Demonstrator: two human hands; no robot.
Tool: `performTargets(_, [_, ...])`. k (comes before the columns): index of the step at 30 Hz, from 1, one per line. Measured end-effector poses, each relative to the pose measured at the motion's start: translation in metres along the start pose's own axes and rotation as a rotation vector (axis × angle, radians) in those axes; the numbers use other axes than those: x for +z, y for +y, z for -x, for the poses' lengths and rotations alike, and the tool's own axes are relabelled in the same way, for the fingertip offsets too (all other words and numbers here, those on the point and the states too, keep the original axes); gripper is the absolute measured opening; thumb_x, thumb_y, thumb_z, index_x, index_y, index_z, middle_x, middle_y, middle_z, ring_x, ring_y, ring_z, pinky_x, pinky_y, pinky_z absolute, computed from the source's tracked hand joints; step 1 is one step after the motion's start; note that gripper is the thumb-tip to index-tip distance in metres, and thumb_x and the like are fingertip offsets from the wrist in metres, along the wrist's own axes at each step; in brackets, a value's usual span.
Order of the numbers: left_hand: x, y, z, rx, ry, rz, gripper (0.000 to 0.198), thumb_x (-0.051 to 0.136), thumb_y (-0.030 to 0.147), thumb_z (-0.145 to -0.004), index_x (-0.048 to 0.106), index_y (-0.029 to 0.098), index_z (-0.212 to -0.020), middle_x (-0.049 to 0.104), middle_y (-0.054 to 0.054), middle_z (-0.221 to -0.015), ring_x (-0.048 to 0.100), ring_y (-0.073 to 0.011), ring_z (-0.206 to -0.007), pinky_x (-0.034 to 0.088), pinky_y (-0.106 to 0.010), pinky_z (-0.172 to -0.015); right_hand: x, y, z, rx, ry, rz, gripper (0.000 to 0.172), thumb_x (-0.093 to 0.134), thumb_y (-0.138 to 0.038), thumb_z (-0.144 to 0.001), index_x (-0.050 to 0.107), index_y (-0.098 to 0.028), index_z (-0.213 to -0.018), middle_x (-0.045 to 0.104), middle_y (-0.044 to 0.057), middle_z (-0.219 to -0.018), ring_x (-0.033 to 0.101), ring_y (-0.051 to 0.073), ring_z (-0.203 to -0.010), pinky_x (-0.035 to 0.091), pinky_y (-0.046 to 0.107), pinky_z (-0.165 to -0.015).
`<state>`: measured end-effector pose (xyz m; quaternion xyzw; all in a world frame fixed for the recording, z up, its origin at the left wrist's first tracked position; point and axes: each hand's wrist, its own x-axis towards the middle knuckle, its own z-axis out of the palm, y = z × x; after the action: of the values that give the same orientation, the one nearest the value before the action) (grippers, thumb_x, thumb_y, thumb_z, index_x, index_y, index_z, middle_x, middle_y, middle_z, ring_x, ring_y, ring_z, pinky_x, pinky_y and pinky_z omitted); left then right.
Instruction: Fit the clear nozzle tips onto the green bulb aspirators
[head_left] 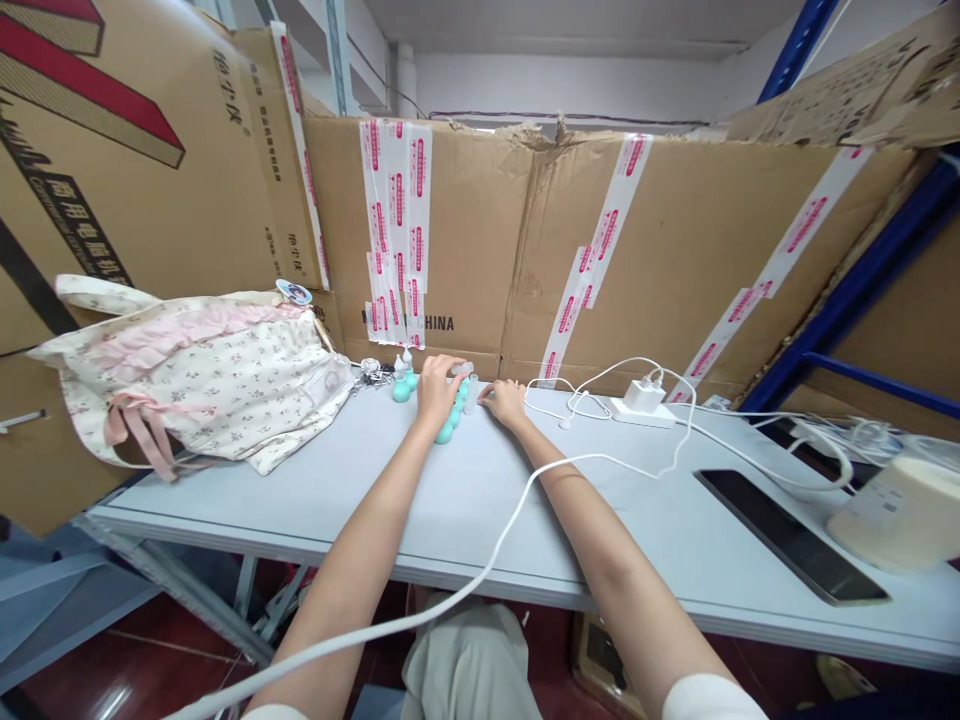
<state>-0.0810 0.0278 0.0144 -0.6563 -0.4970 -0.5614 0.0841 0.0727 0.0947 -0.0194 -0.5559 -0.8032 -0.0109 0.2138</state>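
See a slanting row of teal bulbs [445, 433] toward the back of the gray table [300, 510], partly hidden by the left hand [437, 388]. Have left fingers bent forward at a small clear piece [463, 369], and right hand [507, 402] beside a translucent tube [471, 396] — thumb and fingers curled toward it. Cannot tell, at so small a size, whether either hand actually grips anything. Leftward, find two more teal bulbs [402, 390] with white tips, then a floral bag [217, 385]. Rightward, note a white power strip [652, 417] bearing a charger [645, 393], a dark flat device [791, 535] and a cream roll [892, 510]. Behind, see taped cardboard [472, 250] — and up front, a white cable [465, 592] crossing both forearms [600, 530].
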Motion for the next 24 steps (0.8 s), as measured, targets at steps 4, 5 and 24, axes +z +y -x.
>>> performTargets(4, [0.002,0.009,-0.002,-0.035,-0.068,0.083,0.017,0.067,0.023,-0.076,0.066,0.017,-0.092,0.065,-0.003,-0.088,0.054,-0.0144,-0.073,0.043,-0.027,-0.072,-0.02,0.011,0.011,-0.014,0.18,-0.175,0.006,0.065,-0.023,-0.079,0.071,-0.023,-0.077,0.069,0.004,-0.082,0.058,0.022,-0.086,0.033,0.037,-0.083])
performTargets(5, [0.005,0.014,-0.001,-0.025,-0.094,0.128,0.017,0.067,0.024,-0.076,0.066,0.016,-0.092,0.065,-0.003,-0.087,0.054,-0.0129,-0.069,0.043,-0.026,-0.069,-0.027,0.017,0.017,-0.011,0.221,-0.285,0.007,0.065,-0.024,-0.079,0.071,-0.022,-0.078,0.068,0.003,-0.078,0.059,0.02,-0.078,0.036,0.036,-0.081])
performTargets(24, [0.06,0.046,0.054,-0.087,-0.54,0.351,0.021,0.068,0.026,-0.067,0.064,0.011,-0.082,0.061,-0.002,-0.072,0.051,-0.012,-0.065,0.039,-0.024,-0.065,-0.056,0.066,0.096,-0.266,0.213,-0.468,0.013,0.065,-0.024,-0.079,0.072,-0.021,-0.09,0.07,0.002,-0.089,0.059,0.019,-0.082,0.042,0.03,-0.082])
